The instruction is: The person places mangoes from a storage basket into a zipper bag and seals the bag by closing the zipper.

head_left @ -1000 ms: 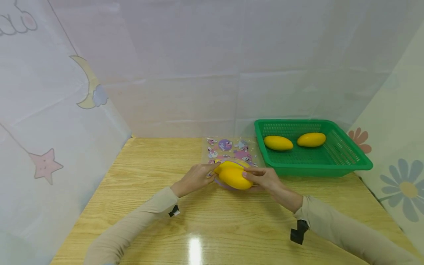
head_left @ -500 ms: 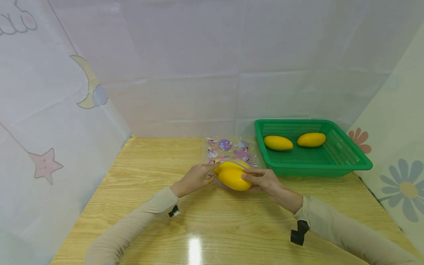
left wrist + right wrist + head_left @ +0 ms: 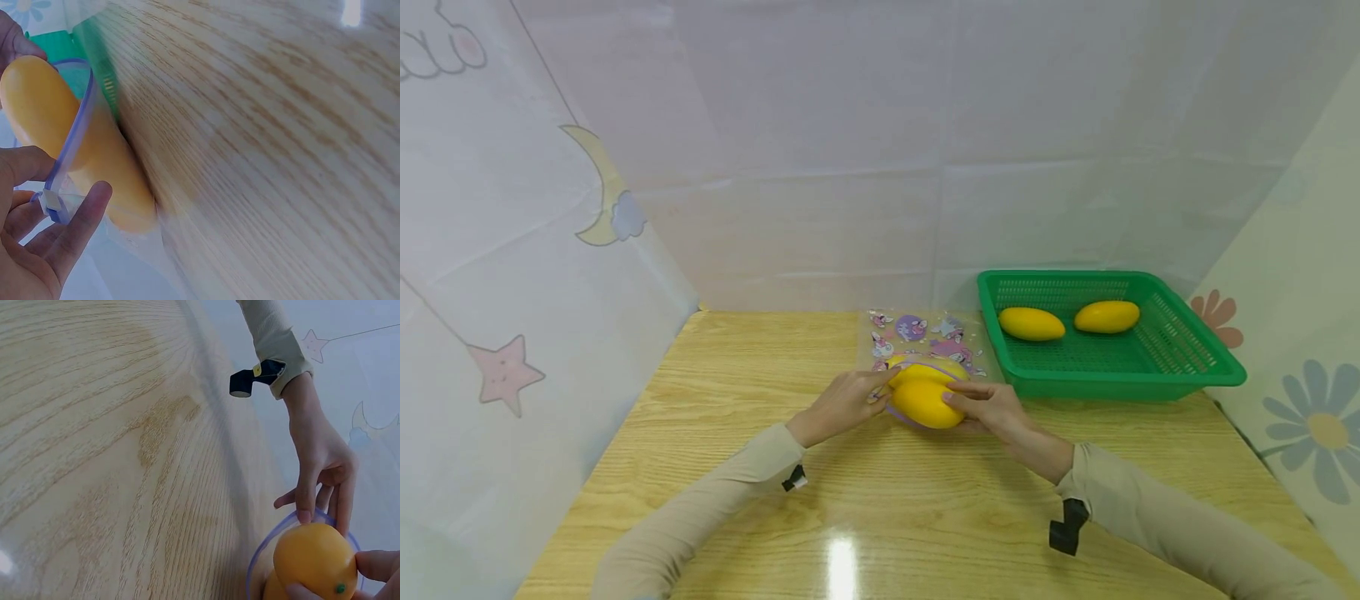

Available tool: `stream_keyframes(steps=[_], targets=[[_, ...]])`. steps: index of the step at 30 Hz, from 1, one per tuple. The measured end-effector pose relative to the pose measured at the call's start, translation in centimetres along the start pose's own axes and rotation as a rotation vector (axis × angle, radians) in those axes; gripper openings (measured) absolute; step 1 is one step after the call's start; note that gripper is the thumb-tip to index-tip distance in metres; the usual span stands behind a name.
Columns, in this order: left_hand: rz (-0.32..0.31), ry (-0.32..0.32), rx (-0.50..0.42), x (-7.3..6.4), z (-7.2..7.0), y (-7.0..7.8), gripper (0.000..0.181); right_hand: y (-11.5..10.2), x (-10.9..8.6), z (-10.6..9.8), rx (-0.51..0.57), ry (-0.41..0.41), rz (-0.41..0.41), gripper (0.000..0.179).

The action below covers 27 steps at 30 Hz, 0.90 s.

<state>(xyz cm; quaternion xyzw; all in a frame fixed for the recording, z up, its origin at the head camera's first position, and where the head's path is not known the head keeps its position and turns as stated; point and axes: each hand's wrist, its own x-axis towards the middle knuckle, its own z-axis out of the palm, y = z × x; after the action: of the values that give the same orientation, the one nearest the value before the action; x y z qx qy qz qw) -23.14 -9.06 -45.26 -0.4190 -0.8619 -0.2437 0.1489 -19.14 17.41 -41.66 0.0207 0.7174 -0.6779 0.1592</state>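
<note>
A clear zip bag (image 3: 917,342) with pink and purple cartoon prints lies on the table, its purple-edged mouth spread wide. My left hand (image 3: 842,402) pinches the bag's rim beside the white slider (image 3: 51,201), seen in the left wrist view. One yellow mango (image 3: 128,194) lies inside the bag, low against the table. With fingers and thumb, my right hand (image 3: 996,407) grips a second mango (image 3: 923,406) at the mouth. In the left wrist view the purple rim crosses this mango. A small green stem spot (image 3: 340,588) shows on its end.
A green basket (image 3: 1097,387) stands at the back right, with two mangoes, one at its left (image 3: 1032,324) and one further right (image 3: 1107,317). Printed cloth walls (image 3: 820,225) border the wooden table (image 3: 880,500) at the back and both sides.
My right hand and the mango it grips have shifted slightly left, further over the bag's mouth. The left hand stays in place on the rim.
</note>
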Motion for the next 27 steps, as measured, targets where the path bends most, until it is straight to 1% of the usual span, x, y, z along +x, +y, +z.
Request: stream_keyframes(steps=[5,8,11,17,20,23,25,27], targets=[[0.002,0.001,0.001,0.0,0.1,0.0,0.047,0.1,0.0,0.0,-0.03,-0.04,0.001,0.046],[0.005,0.0,0.001,0.0,0.2,-0.1,0.047,0.3,0.0,0.1,-0.025,-0.053,-0.001,0.044],[0.009,0.004,-0.005,0.0,0.2,-0.1,0.046,0.4,0.1,0.3,-0.01,-0.048,-0.003,0.044],[0.011,0.007,-0.02,0.0,0.2,0.0,0.048,0.5,0.3,0.6,0.002,-0.002,0.009,0.045],[0.007,-0.001,-0.022,0.0,0.2,0.1,0.049,0.4,0.3,0.6,-0.002,-0.003,0.005,0.046],[0.009,-0.004,-0.018,0.0,0.3,0.0,0.05,0.5,0.4,0.7,-0.012,-0.023,0.001,0.047],[0.009,-0.008,-0.011,0.0,0.3,-0.1,0.051,2.5,2.1,-0.2,0.003,-0.068,-0.036,0.048],[0.011,-0.009,-0.005,-0.1,0.4,-0.1,0.051,2.4,2.1,-0.1,-0.005,-0.087,-0.038,0.049]])
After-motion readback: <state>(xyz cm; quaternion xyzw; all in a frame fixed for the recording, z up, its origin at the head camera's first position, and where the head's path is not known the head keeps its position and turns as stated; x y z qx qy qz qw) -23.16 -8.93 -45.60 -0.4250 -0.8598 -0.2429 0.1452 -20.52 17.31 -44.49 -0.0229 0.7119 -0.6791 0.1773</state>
